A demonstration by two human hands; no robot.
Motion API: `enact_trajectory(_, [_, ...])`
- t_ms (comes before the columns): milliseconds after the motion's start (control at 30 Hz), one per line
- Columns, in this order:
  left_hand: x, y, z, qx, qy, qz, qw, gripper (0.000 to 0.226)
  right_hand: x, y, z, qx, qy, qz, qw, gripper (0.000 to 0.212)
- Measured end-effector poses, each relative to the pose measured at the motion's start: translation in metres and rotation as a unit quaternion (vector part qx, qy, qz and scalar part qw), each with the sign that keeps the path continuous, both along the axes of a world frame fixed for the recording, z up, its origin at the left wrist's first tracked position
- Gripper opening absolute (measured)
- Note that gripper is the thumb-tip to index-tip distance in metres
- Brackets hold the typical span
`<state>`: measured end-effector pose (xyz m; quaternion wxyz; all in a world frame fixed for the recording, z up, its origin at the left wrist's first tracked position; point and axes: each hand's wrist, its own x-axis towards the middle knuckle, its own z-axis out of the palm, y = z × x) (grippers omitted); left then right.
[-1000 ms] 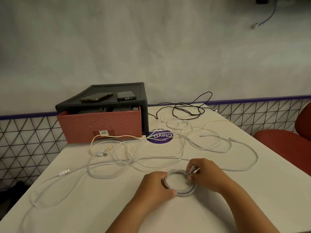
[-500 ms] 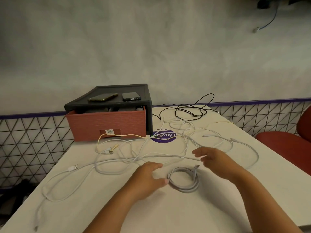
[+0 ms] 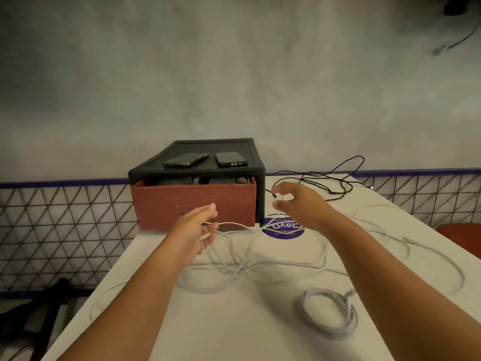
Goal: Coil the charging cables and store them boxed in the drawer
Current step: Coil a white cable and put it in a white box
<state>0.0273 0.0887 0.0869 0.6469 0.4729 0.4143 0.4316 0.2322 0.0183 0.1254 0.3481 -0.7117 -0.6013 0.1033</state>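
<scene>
A finished grey-white coil (image 3: 328, 312) lies on the white table (image 3: 234, 329) at the near right, with neither hand on it. Several loose white cables (image 3: 247, 269) sprawl across the middle of the table. A cream cable (image 3: 234, 225) runs in front of the red drawer (image 3: 194, 204). My left hand (image 3: 200, 227) is at its end with thumb and fingers apart around it. My right hand (image 3: 294, 201) hovers with curled, spread fingers over a white cable's end beside the drawer unit. The drawer stands slightly out of its black frame (image 3: 197, 149), with dark things inside.
Two phones (image 3: 186, 160) (image 3: 230, 158) lie on top of the black frame. A tangled black cable (image 3: 325, 178) lies at the table's far right, near a purple round sticker (image 3: 282, 229). A red chair (image 3: 460, 235) stands on the right. A wire grid runs along the wall.
Both hands let go of the coil, which stays on the table, and reached forward toward the drawer. The left went to the cream cable, the right to a white cable's end.
</scene>
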Motion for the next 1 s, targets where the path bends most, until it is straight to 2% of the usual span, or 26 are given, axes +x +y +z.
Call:
enact_trajectory(233, [0.0, 0.055, -0.004, -0.064, -0.03, 0.043, 0.997, 0.047, 0.0, 0.077, 0.002, -0.008, -0.016, -0.036, 0.999, 0.048])
enact_trajectory(400, [0.006, 0.083, -0.007, -0.167, -0.152, 0.065, 0.972, 0.069, 0.006, 0.117, 0.0, 0.02, -0.022, -0.044, 0.999, 0.051])
enact_trajectory(533, [0.016, 0.092, -0.013, -0.195, -0.21, 0.085, 0.954, 0.075, 0.012, 0.143, -0.002, 0.016, -0.042, -0.049, 0.998, 0.049])
enact_trajectory(767, [0.022, 0.107, -0.038, -0.194, -0.22, 0.067, 0.953, 0.068, 0.022, 0.16, -0.011, 0.054, -0.051, -0.074, 0.994, 0.038])
enact_trajectory(1000, [0.022, 0.09, -0.029, -0.2, -0.247, 0.1, 0.943, 0.083, 0.023, 0.165, -0.01, 0.041, -0.015, -0.108, 0.993, 0.037])
